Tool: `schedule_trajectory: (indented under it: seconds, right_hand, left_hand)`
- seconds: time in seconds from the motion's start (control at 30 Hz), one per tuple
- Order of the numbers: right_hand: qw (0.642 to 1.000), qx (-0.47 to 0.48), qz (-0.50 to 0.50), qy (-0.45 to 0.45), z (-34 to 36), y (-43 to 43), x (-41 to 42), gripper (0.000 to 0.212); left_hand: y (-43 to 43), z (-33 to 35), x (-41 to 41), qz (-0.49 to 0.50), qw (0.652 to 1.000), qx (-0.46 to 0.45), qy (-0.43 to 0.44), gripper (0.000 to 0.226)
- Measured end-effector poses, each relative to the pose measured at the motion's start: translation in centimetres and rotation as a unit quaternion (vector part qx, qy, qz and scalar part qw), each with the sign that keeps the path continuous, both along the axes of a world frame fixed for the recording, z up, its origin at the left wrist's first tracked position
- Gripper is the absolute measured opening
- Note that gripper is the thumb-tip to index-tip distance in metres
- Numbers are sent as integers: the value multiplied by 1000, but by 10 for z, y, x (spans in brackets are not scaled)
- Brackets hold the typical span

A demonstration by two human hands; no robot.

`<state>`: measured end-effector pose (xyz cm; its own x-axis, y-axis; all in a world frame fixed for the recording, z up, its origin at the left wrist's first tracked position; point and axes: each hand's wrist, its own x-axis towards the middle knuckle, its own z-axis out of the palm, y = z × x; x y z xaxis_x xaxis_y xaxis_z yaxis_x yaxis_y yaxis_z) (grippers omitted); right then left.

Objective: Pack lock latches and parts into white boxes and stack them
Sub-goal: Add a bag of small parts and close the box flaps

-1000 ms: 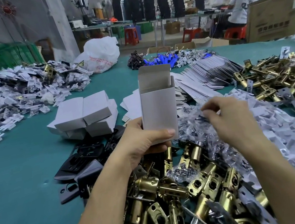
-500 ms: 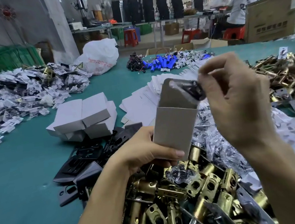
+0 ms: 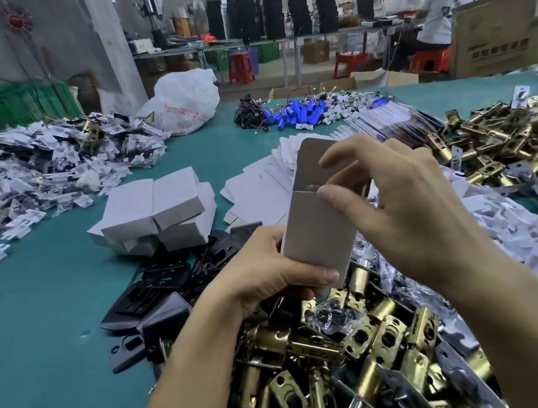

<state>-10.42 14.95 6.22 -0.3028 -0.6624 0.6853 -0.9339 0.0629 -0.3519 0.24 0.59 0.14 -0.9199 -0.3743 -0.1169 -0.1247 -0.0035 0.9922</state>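
Lowered onto the white box [image 3: 316, 231], right grip [image 3: 409, 204] lies loose-fingered, thumb touching; left grip [image 3: 263, 273] clasps it.

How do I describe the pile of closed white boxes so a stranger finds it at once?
On the green table, look just beyond the heap of black plates, left of the open box that the left hand holds. There lies a pile of closed white boxes. The white cartons to its right are flat sheets; these are folded blocks, stacked.
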Motion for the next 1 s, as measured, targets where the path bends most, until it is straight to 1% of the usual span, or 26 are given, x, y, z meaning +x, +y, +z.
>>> schedule_trajectory:
  seconds: [0.03, 0.1, 0.17, 0.2, 0.27, 0.37, 0.43, 0.53, 0.63, 0.7, 0.77, 0.83, 0.9, 0.97, 1.0]
  right_hand:
    - [1000, 2, -11, 0, 0, 1, 1, 19]
    - [998, 15, -50, 29, 1, 1, 2, 16]
    - [994, 41, -89, 54, 2, 2, 3, 11]
    - [992, 56, -98, 52, 3, 2, 4, 11]
    - [990, 95, -100, 33, 4, 2, 7, 17]
    - [982, 169, -89, 8, 6, 1, 13, 37]
    - [977, 199, -81, 7, 9, 1, 15, 41]
    - [973, 217, -75, 17, 12, 4, 16, 37]
    - [970, 223, -78, 51, 9, 7, 15, 26]
    - [972, 222, -59, 57, 7, 8, 15, 26]
    - [975, 209, -45, 61, 3, 5, 13, 28]
    - [986, 159, -19, 40, 1, 2, 10, 27]
    - [997, 65, 9, -27, -1, -1, 6, 25]
    - [997, -38, -9, -69, -3, -2, 0, 29]
    - [993, -75, -20, -93, -4, -3, -4, 31]
  left_hand:
    - [0, 1, 0, 2, 1000, 1, 1, 27]
    - [0, 1, 0, 5, 1000, 5, 5, 25]
    - [1, 2, 0, 7, 1000, 2, 9, 25]
    - [1, 1, -1, 8, 1000, -1, 10, 25]
    - [2, 1, 0, 12, 1000, -9, 11, 27]
    - [2, 0, 1, 6, 999, -30, 7, 30]
    - [1, -1, 0, 5, 999, -42, 3, 32]
    - [1, -1, 0, -1, 999, -50, 0, 30]
    - [2, -2, -1, 4, 999, -48, 10, 27]
    - [2, -3, -1, 10, 999, -38, 23, 27]
    - [1, -2, 0, 11, 999, -26, 28, 26]
    - [1, -1, 1, 9, 999, -13, 28, 24]
    - [1, 0, 2, 13, 1000, 6, 21, 26]
    - [1, 2, 2, 24, 999, 25, 13, 36]
    - [0, 2, 2, 28, 999, 32, 12, 42]
